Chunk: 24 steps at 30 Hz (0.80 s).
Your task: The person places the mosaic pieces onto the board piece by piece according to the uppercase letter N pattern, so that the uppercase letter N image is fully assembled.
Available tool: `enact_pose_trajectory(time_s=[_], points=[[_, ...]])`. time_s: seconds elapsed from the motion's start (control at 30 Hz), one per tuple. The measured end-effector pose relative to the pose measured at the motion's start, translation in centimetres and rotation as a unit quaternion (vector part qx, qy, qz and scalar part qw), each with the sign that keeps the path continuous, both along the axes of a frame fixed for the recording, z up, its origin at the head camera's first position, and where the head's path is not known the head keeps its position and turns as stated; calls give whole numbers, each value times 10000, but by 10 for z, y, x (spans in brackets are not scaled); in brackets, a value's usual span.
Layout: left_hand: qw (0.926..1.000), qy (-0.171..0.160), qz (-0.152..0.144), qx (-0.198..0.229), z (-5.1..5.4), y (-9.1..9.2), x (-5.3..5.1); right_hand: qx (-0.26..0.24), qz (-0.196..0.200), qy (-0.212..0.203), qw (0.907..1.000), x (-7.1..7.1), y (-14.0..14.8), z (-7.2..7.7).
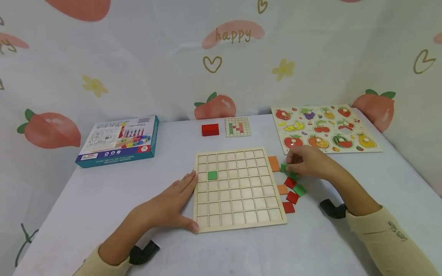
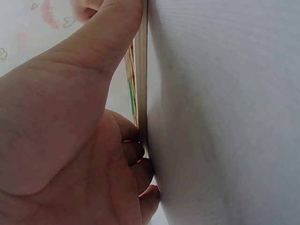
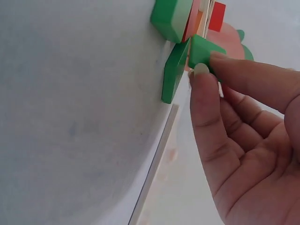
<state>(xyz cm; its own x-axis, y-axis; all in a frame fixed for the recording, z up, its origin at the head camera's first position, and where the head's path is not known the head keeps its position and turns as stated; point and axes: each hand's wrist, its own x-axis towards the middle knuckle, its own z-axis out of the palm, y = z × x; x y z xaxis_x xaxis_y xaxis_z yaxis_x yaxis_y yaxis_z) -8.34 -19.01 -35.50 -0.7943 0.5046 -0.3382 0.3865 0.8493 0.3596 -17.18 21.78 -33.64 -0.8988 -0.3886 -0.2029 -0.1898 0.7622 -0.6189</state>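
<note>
A wooden grid board (image 1: 240,191) lies on the table with one green tile (image 1: 212,175) in a cell at its upper left. My left hand (image 1: 165,205) rests along the board's left edge, fingers straight and thumb at the lower corner; the left wrist view shows the fingers (image 2: 140,161) against that edge. Right of the board, my right hand (image 1: 310,163) pinches a green tile (image 3: 203,50) between thumb and index finger. Beneath it are more green tiles (image 3: 174,75), with red tiles (image 1: 292,197) and orange tiles (image 1: 282,189) beside the board's right edge.
A red block (image 1: 210,130) and a small patterned grid card (image 1: 238,127) lie behind the board. At the back left is a boxed bead toy (image 1: 119,140). A fruit puzzle board (image 1: 326,128) lies at the back right, close to my right hand.
</note>
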Motion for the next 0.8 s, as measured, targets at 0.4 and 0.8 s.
enact_pose_trajectory(time_s=[0.4, 0.8], points=[[10000, -4, 22, 11, 1, 0, -1, -562, -54, -2, 9984, 1, -2, 3], [9999, 45, -64, 68, -1, -2, 0, -923, 118, -252, 9953, 4, -25, 3]])
